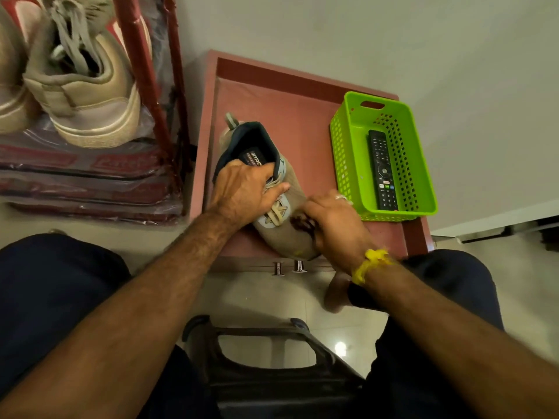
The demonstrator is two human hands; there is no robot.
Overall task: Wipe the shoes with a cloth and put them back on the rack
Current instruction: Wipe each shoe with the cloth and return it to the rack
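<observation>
On the pink table (302,116), left of the green basket (357,164): one shoe (290,173), grey-tan knit upper, dark collar, pale laces, heel away from the person, toe towards them. Left hand (242,192) grips it at the collar, fingers curled into the mouth, thumb across the laces. Right hand (335,225), left of the basket's near corner, is closed round a dark cloth (302,222) and presses it on the toe side. Handling, as I judge it: light, upper soft and yielding, sole stiffer, not fragile, not slippery; the collar is the sound hold, since the knit would give under a pinch. Cloth limp, bunches easily. Writing: white print on the insole label, partly covered, not legible. In the basket: black remote (382,167), coloured keys, their marks too small to read. Well left of the basket: red rack (139,46) with beige shoes (87,95); red lettering under plastic on the lower shelf, not readable
</observation>
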